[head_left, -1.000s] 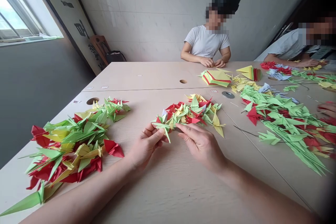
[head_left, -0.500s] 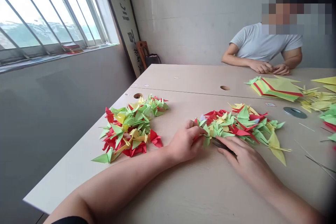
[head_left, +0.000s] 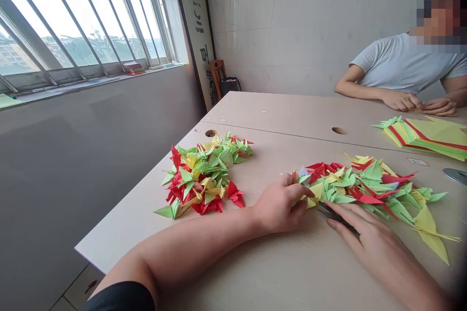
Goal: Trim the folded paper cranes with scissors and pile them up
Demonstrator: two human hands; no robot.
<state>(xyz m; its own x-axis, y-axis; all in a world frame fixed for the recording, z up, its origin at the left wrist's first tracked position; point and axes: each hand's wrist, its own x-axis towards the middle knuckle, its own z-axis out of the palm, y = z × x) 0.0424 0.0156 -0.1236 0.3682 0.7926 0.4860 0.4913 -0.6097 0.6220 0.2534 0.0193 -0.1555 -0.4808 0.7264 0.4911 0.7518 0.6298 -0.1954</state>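
My left hand [head_left: 286, 204] is closed in a pinch at the left edge of a pile of folded paper cranes [head_left: 365, 187] in green, red and yellow. A small yellow paper crane [head_left: 316, 195] is at its fingertips, partly hidden by the fingers. Close by on the right, my right hand [head_left: 368, 228] grips dark, slim tweezers [head_left: 337, 216], their tips pointing at the yellow crane. To the left of my hands lies a second heap of cranes [head_left: 204, 175], with a red crane [head_left: 235, 194] at its right side.
Across the table [head_left: 284, 267] sits a person in a light shirt [head_left: 404, 65], hands together on the tabletop. A stack of folded paper [head_left: 426, 133] lies before them. The table has cable holes [head_left: 339, 130]. A barred window [head_left: 91, 19] is on the left.
The view has turned left, so everything stands further right. A yellow crane now shows at my left fingertips, where green paper showed before. My right hand still holds the tweezers.
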